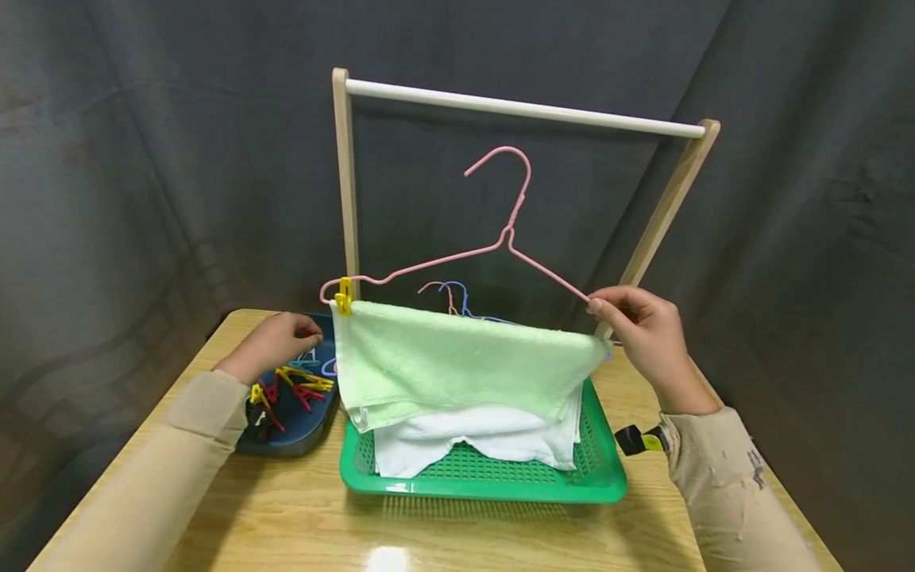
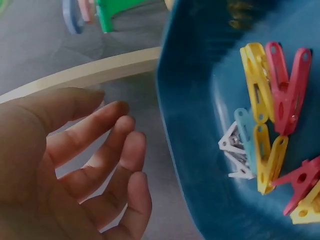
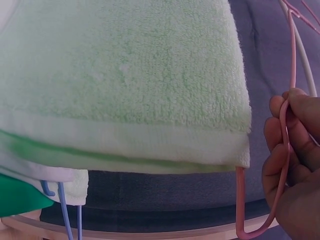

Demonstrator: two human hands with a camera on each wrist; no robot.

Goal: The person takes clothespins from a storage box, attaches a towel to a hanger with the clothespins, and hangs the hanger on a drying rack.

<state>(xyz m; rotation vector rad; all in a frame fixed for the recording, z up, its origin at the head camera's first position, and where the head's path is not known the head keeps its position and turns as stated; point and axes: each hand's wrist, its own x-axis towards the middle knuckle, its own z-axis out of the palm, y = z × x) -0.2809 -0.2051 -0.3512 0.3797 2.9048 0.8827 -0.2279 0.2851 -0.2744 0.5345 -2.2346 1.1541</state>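
Observation:
In the head view my right hand (image 1: 643,322) grips a pink wire hanger (image 1: 439,260) by its right end, finger and thumb pinching the wire. A light green towel (image 1: 465,361) hangs folded over the hanger's lower bar. One yellow clothespin (image 1: 344,296) clips the towel to the hanger's left end. My left hand (image 1: 275,342) hovers at the blue tray (image 1: 303,441) of clothespins. Its fingers curve loosely with nothing between them in the left wrist view. Inside the tray lie red clothespins (image 2: 287,95), yellow clothespins (image 2: 257,82) and a light blue one (image 2: 245,132).
Below the towel stands a green basket (image 1: 486,486) with a white cloth (image 1: 429,445) in it. A rack with a white rail (image 1: 522,107) and wooden posts (image 1: 346,191) rises behind. A blue hanger (image 1: 465,298) shows behind the green towel. The wooden table (image 1: 286,524) lies underneath.

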